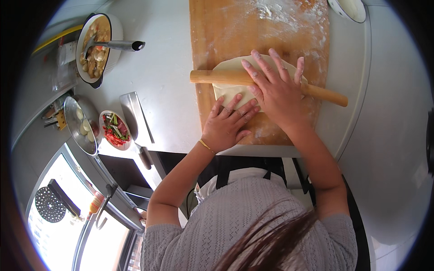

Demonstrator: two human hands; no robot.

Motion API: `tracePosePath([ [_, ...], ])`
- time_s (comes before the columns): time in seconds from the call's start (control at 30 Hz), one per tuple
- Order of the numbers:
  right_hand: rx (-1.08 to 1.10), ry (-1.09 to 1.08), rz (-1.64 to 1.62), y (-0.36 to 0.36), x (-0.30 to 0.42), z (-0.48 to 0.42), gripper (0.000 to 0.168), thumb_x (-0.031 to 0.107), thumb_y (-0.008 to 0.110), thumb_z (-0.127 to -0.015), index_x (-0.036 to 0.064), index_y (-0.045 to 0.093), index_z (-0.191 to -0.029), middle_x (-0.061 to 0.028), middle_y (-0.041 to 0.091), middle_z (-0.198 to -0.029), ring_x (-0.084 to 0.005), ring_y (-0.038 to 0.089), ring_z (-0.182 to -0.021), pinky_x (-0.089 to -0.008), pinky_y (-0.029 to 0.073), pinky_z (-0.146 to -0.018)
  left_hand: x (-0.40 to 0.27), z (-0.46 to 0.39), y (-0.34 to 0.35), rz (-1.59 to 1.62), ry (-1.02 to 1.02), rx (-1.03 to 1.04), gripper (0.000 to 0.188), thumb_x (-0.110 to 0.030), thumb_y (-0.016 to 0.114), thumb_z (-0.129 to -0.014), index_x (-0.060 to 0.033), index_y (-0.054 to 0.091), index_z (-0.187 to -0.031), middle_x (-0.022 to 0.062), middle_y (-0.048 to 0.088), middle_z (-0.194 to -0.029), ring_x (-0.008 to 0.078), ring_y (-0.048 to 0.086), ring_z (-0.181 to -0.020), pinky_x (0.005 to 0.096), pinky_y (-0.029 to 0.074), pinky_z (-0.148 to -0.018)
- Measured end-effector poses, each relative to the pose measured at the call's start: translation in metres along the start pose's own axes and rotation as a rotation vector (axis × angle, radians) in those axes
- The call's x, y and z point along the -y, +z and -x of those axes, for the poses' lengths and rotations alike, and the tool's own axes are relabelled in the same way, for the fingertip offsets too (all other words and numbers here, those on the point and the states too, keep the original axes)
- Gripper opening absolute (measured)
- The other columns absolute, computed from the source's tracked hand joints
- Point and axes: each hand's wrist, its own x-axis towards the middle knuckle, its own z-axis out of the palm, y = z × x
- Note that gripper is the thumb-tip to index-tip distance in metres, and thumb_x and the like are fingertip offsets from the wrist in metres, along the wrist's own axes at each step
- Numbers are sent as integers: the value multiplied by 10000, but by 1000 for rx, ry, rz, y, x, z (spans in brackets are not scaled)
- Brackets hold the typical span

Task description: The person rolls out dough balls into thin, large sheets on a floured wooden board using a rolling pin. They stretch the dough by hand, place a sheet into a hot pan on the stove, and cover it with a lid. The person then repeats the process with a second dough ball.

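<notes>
My right hand (279, 91) lies palm down across a wooden rolling pin (220, 77), its floury fingers spread over the pin and past it. Under the pin is a flattened sheet of pale dough (234, 63). The near part of the dough lies beneath the fingertips of my left hand (230, 123), which rests flat with its fingers apart. Both ends of the pin stick out beyond the dough, and its right end reaches past the edge of the wooden board (223, 34). Loose flour (271, 15) is scattered over the board's far right part.
At the left stands a pot (117, 34) of stew with a metal ladle (122, 45) in it. Nearer are a metal basin (91, 105), a bowl of chopped vegetables (115, 130) and a cleaver (130, 110) with its handle over the counter edge. A white bowl (339, 10) stands far right.
</notes>
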Motion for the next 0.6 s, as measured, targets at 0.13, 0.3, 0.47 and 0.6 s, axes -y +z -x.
tracePosePath([
  [0.13,-40,21,116,2,-4,-20,438,445,563,-956,418,534,-1393,102,443,-1502,-273,359,-1422,-827,126,-1045,2,0,2,11,0,-29,623,-529,516,-920,-301,447,-1496,-88,344,-1591,239,229,-1504,528,89,-1228],
  [0.3,-34,-25,147,3,-12,-30,428,438,533,-978,468,505,-1405,116,403,-1536,-324,315,-1450,-874,90,-1001,2,2,2,25,-6,-37,636,-531,525,-915,-311,429,-1504,-97,330,-1595,222,213,-1508,525,95,-1230],
  [0.47,-35,-37,211,5,-21,-48,450,459,503,-993,495,445,-1438,112,327,-1587,-350,256,-1482,-890,64,-988,5,5,1,26,4,-36,644,-539,522,-917,-320,410,-1512,-106,312,-1602,215,203,-1510,523,101,-1230],
  [0.6,-61,-3,232,10,-27,-60,454,479,480,-999,495,427,-1450,109,273,-1616,-359,227,-1493,-893,58,-986,4,5,3,14,-2,-30,642,-547,513,-923,-326,401,-1516,-106,305,-1605,213,193,-1512,521,96,-1231],
])
